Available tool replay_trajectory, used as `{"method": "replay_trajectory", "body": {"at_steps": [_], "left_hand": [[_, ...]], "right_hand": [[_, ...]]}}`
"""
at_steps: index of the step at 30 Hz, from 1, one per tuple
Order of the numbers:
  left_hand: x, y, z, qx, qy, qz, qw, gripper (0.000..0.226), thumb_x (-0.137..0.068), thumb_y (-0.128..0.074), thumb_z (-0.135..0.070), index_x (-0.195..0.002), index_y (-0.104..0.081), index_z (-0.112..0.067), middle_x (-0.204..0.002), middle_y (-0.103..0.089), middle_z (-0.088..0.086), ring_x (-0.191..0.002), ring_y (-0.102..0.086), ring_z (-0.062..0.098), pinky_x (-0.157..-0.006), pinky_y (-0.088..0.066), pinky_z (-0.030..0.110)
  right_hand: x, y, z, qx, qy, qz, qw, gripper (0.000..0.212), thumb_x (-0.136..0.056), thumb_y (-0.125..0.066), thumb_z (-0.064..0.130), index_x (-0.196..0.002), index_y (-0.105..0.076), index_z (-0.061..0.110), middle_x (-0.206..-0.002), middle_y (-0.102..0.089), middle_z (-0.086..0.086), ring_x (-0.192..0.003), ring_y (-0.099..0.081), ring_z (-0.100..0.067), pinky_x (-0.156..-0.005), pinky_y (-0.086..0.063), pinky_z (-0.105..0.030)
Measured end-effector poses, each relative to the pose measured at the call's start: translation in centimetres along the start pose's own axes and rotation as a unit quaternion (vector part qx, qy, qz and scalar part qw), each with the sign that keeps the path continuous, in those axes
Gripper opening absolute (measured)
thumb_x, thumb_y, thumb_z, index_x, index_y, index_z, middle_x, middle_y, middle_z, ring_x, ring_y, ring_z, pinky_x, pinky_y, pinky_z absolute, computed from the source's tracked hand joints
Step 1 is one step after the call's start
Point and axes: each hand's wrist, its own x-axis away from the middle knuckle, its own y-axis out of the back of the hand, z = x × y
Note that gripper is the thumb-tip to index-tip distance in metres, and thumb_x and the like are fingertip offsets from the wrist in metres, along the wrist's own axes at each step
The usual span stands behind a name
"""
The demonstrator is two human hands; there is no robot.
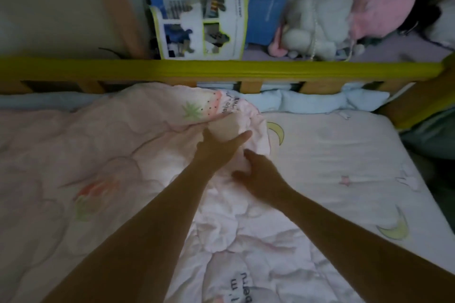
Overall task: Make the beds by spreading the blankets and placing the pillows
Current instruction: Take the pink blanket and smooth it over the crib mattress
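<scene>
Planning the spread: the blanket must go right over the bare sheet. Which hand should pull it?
Right hand: it holds the blanket edge beside the bare sheet. Left hand grips farther, near the rail.

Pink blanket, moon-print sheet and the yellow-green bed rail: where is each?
Pink blanket (pixel 103 155): head view, its flat quilted left part.
Moon-print sheet (pixel 332 155): head view, bare middle.
Yellow-green bed rail (pixel 221 70): head view, top bar.
</scene>
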Motion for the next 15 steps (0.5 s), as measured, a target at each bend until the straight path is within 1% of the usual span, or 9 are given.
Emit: {"method": "replay_trajectory", "body": {"at_steps": [1,3,5,7,8,10,11,12,15], "left_hand": [[0.2,-0.1,0.5,-0.027,0.023,0.007,0.999,0.107,-0.071,-0.074,-0.056,-0.150,-0.018,-0.008,-0.147,-0.037,0.012,-0.132,-0.040,0.029,-0.105,-0.037,0.038],[-0.4,-0.1,2.8,-0.062,0.047,-0.049,0.996,0.066,-0.084,-0.067,-0.027,-0.138,-0.039,-0.002,-0.133,-0.053,0.016,-0.120,-0.052,0.032,-0.093,-0.042,0.034],[-0.2,1.0,4.9,-0.006,0.059,-0.073,0.996,0.036,-0.088,-0.062,-0.014,-0.121,-0.057,0.000,-0.104,-0.066,0.016,-0.096,-0.062,0.031,-0.080,-0.046,0.035],[0.4,2.3,6.2,0.159,0.096,-0.029,0.982,0.042,-0.088,-0.065,-0.010,-0.127,-0.055,0.003,-0.100,-0.066,0.014,-0.091,-0.061,0.029,-0.082,-0.047,0.036],[0.9,2.8,6.6,0.247,0.137,-0.020,0.959,0.053,-0.088,-0.065,-0.011,-0.136,-0.048,0.002,-0.115,-0.063,0.016,-0.103,-0.060,0.030,-0.090,-0.047,0.037],[1.3,3.7,7.7,0.358,0.135,-0.018,0.924,0.065,-0.087,-0.068,-0.023,-0.143,-0.041,-0.004,-0.134,-0.053,0.017,-0.119,-0.054,0.033,-0.102,-0.044,0.039],[1.6,3.9,8.0,0.398,0.160,-0.023,0.903,0.066,-0.085,-0.070,-0.036,-0.137,-0.047,-0.003,-0.127,-0.059,0.017,-0.114,-0.058,0.033,-0.099,-0.047,0.042],[2.1,4.0,8.1,0.352,0.115,-0.014,0.929,0.068,-0.081,-0.069,-0.049,-0.129,-0.054,-0.003,-0.117,-0.065,0.016,-0.106,-0.063,0.032,-0.095,-0.050,0.045],[2.5,4.7,8.5,0.362,0.120,0.040,0.924,0.079,-0.070,-0.067,-0.069,-0.119,-0.061,-0.007,-0.102,-0.071,0.012,-0.098,-0.067,0.027,-0.092,-0.052,0.048]], "right_hand": [[1.4,-0.8,0.4,-0.028,0.032,0.041,0.998,0.033,-0.088,-0.063,0.024,-0.120,-0.055,0.019,-0.106,-0.066,0.004,-0.094,-0.065,-0.011,-0.078,-0.051,-0.020],[3.6,-1.2,0.0,-0.138,0.029,0.102,0.985,0.010,-0.091,-0.060,0.023,-0.098,-0.060,0.030,-0.077,-0.064,0.015,-0.062,-0.059,0.005,-0.056,-0.044,-0.010],[3.6,-0.6,-1.7,-0.258,-0.034,-0.029,0.965,0.009,-0.090,-0.061,0.024,-0.085,-0.068,0.027,-0.074,-0.068,0.009,-0.060,-0.060,0.000,-0.059,-0.046,-0.020],[1.8,0.6,-3.8,-0.233,-0.086,-0.178,0.952,0.012,-0.087,-0.064,0.034,-0.096,-0.064,0.026,-0.090,-0.069,0.006,-0.076,-0.062,-0.006,-0.064,-0.047,-0.022],[1.1,0.8,-4.1,-0.247,-0.109,-0.184,0.945,0.024,-0.086,-0.065,0.038,-0.106,-0.059,0.026,-0.102,-0.066,0.007,-0.083,-0.061,-0.007,-0.065,-0.046,-0.020],[0.1,0.4,-4.0,-0.315,-0.123,-0.101,0.936,0.034,-0.086,-0.068,0.030,-0.116,-0.053,0.023,-0.119,-0.060,0.003,-0.094,-0.061,-0.009,-0.074,-0.049,-0.018],[-0.3,0.0,-3.6,-0.308,-0.105,-0.051,0.944,0.045,-0.083,-0.073,0.023,-0.123,-0.053,0.020,-0.122,-0.060,0.000,-0.102,-0.062,-0.013,-0.084,-0.050,-0.022],[-0.6,-0.7,-3.2,-0.283,-0.085,-0.012,0.955,0.056,-0.078,-0.077,0.020,-0.128,-0.053,0.016,-0.120,-0.063,-0.002,-0.107,-0.062,-0.017,-0.090,-0.050,-0.028],[-0.8,-3.1,-2.0,-0.334,-0.080,0.040,0.938,0.077,-0.059,-0.087,0.039,-0.127,-0.057,0.020,-0.118,-0.067,0.002,-0.105,-0.064,-0.015,-0.086,-0.053,-0.028]]}}
